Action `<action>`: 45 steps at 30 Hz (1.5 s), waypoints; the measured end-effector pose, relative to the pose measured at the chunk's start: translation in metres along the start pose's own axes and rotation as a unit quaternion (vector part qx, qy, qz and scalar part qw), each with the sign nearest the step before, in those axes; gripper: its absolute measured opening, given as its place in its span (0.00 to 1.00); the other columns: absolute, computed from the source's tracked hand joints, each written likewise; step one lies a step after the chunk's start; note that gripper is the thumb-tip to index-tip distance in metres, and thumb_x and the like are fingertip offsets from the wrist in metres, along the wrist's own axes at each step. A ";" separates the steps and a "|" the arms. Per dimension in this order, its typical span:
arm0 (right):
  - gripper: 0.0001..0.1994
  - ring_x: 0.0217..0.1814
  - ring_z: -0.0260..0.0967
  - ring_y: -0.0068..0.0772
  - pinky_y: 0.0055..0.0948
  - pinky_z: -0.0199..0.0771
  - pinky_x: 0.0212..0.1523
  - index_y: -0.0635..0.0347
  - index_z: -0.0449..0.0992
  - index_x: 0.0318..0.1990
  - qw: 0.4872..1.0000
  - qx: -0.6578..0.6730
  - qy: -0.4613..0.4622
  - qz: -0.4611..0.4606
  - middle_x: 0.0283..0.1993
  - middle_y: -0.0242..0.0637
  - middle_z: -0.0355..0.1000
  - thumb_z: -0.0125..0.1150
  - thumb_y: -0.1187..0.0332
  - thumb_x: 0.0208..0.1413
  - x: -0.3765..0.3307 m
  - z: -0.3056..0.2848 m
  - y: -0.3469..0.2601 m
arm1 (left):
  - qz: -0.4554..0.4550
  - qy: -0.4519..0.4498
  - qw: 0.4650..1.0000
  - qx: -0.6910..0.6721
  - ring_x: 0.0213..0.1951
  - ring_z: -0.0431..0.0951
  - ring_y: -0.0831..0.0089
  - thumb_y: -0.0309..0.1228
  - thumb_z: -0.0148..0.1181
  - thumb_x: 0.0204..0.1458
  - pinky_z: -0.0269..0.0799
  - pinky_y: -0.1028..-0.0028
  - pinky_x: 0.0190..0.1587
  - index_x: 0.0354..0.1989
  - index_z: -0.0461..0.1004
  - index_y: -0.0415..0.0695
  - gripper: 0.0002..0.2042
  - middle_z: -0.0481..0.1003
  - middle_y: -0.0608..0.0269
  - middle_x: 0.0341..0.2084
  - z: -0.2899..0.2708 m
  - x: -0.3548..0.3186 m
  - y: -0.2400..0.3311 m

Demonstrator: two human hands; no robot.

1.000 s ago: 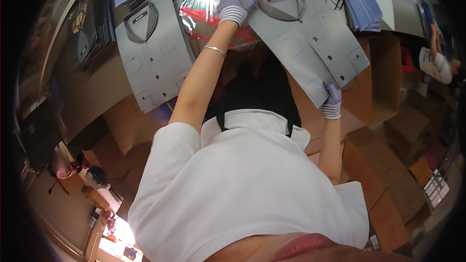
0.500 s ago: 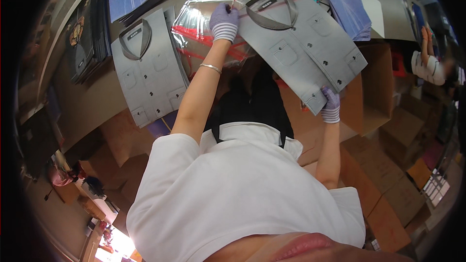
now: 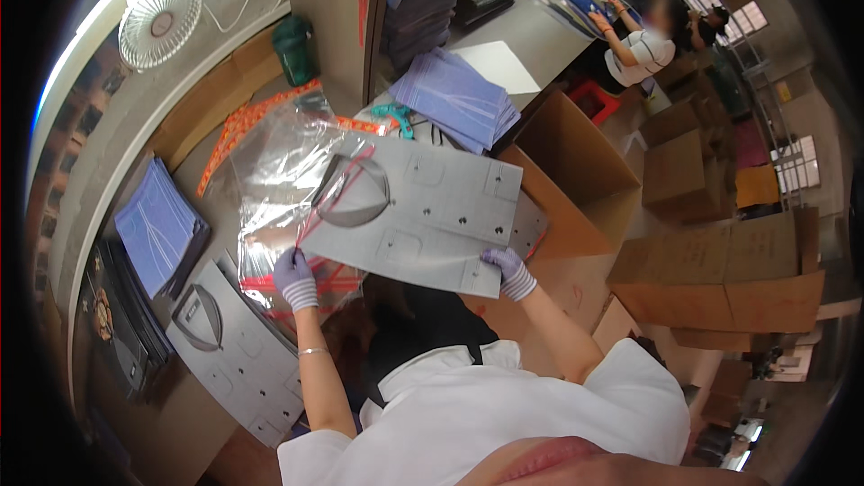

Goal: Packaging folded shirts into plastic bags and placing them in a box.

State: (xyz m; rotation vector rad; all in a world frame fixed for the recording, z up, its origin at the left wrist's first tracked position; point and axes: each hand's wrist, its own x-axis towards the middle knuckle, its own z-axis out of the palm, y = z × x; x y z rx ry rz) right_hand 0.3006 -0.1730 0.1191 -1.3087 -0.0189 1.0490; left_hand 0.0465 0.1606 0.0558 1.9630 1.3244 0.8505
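Note:
A flat, stiff-looking grey shirt [image 3: 441, 202] with collar, pockets and dark buttons lies at a slant before me. My right hand [image 3: 511, 272], in a purple glove with a striped cuff, grips its near bottom corner. Clear plastic bags [image 3: 279, 157] with red strips lie around the collar end. One red bag edge crosses the collar, so this end seems to be under the film. My left hand [image 3: 295, 279], gloved alike, is closed on the bag's edge beside the collar. Nearer to the left lies another grey shirt [image 3: 238, 351], on top of others.
Blue stacks [image 3: 162, 225] and a black stack [image 3: 126, 324] stand at left. Beyond the shirt lie blue sheets [image 3: 454, 99] and a teal tool [image 3: 393, 117]. An open carton [image 3: 576, 180] is at right. A fan [image 3: 160, 18] hangs at the wall; a co-worker [image 3: 639, 49] sits farther off.
The view has swung toward the right. The held shirt has turned flatter, its collar end now under the red bag edge. My left hand has shifted to the bag edge beside the collar.

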 end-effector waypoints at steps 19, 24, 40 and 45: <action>0.16 0.28 0.72 0.33 0.32 0.75 0.30 0.63 0.72 0.41 0.702 -0.419 -0.392 0.421 0.31 0.42 0.74 0.51 0.58 0.53 0.009 0.027 0.016 | -0.427 -0.122 0.869 -0.219 0.24 0.74 0.68 0.42 0.56 0.43 0.71 0.71 0.28 0.31 0.73 0.39 0.17 0.73 0.54 0.23 0.057 0.014 -0.078; 0.14 0.21 0.72 0.29 0.24 0.71 0.19 0.61 0.73 0.24 0.677 -0.614 -0.405 -0.024 0.21 0.38 0.73 0.41 0.64 0.52 0.128 0.065 -0.099 | -0.433 -0.054 0.844 -0.311 0.18 0.69 0.71 0.34 0.64 0.38 0.70 0.71 0.21 0.28 0.72 0.34 0.15 0.72 0.59 0.18 0.077 0.025 -0.051; 0.16 0.32 0.69 0.48 0.37 0.69 0.36 0.63 0.74 0.30 0.698 -0.641 0.068 -0.311 0.27 0.46 0.72 0.61 0.58 0.39 0.282 0.150 0.000 | -0.135 -0.026 0.985 -0.103 0.32 0.71 0.69 0.34 0.44 0.53 0.65 0.73 0.37 0.37 0.72 0.35 0.14 0.74 0.56 0.30 0.028 -0.001 -0.053; 0.14 0.31 0.71 0.41 0.35 0.70 0.38 0.61 0.75 0.29 0.801 -0.561 -0.093 -0.189 0.29 0.46 0.73 0.61 0.59 0.40 0.307 0.153 0.019 | -0.229 0.012 0.969 -0.093 0.34 0.75 0.68 0.30 0.53 0.44 0.67 0.75 0.42 0.36 0.74 0.37 0.13 0.76 0.52 0.29 0.034 -0.010 -0.085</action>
